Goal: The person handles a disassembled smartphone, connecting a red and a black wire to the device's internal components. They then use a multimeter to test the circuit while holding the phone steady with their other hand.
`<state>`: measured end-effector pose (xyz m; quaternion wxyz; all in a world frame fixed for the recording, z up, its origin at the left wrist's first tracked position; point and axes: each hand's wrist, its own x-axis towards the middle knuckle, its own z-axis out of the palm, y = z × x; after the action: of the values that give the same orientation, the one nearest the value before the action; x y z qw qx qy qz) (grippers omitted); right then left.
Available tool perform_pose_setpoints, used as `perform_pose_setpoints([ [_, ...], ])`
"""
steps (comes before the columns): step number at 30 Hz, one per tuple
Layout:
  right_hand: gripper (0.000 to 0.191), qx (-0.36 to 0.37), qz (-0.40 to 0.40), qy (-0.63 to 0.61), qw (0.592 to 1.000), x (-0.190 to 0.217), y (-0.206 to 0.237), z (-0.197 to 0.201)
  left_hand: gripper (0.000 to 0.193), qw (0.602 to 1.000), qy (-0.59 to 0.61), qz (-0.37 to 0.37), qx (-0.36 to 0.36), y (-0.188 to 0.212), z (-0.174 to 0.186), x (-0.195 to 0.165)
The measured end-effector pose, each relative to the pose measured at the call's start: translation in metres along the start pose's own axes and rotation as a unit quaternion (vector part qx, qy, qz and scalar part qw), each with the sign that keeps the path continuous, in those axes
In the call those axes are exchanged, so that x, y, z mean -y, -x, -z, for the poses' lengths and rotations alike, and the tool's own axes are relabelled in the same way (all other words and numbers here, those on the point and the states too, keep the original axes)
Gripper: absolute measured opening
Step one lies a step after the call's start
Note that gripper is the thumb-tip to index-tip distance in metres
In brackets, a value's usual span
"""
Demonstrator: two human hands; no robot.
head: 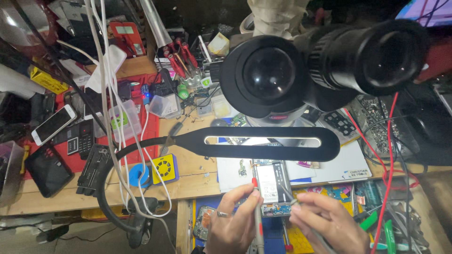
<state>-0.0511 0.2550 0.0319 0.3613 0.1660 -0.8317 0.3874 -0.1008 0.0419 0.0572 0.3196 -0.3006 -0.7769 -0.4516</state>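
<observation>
Under the big black microscope [301,70], the left hand [233,221] pinches a thin red tool [257,211] and the right hand [329,223] pinches tweezers [286,195], both touching the open phone [273,188] on the desk.

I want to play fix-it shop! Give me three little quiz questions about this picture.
1. True or false: the opened phone lies under the black lamp bar.
2. Which hand holds the red-and-grey tool? A) left hand B) right hand C) neither
3. Fill in: the big black thing with two eyepieces above the phone is a ____.

Key
1. True. The phone sits just below the lit lamp bar in the head view.
2. A. The left hand, which wears a ring, grips it; the right hand holds a thin metal tool at the phone's lower end.
3. Microscope.
</observation>
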Motion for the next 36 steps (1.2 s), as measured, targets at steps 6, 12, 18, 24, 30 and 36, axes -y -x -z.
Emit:
perform_pose_setpoints([
  [6,0.024,0.031,0.112,0.102,0.988,0.005,-0.051,-0.003,0.022,0.992,0.071,0.080,-0.067,-0.002,-0.022,0.013],
  [12,0.022,0.040,-0.084,0.029,0.995,-0.015,-0.054,-0.015,0.017,0.968,0.118,0.202,-0.088,0.004,-0.031,0.031],
  [18,0.024,0.022,-0.144,-0.043,0.988,-0.028,-0.040,-0.027,0.020,0.965,0.139,0.201,-0.091,0.007,-0.040,0.037],
  [24,0.023,0.043,-0.184,-0.061,0.980,-0.023,-0.036,-0.021,0.021,0.990,0.109,0.078,-0.053,-0.003,-0.031,0.024],
  [30,0.015,-0.002,-0.080,-0.102,0.991,-0.009,-0.036,-0.024,0.027,0.993,0.094,0.045,-0.048,-0.003,-0.029,0.016],
  [36,0.017,0.034,-0.048,-0.112,0.992,-0.012,-0.037,-0.025,0.022,0.984,0.130,0.096,-0.072,0.007,-0.034,0.024],
])
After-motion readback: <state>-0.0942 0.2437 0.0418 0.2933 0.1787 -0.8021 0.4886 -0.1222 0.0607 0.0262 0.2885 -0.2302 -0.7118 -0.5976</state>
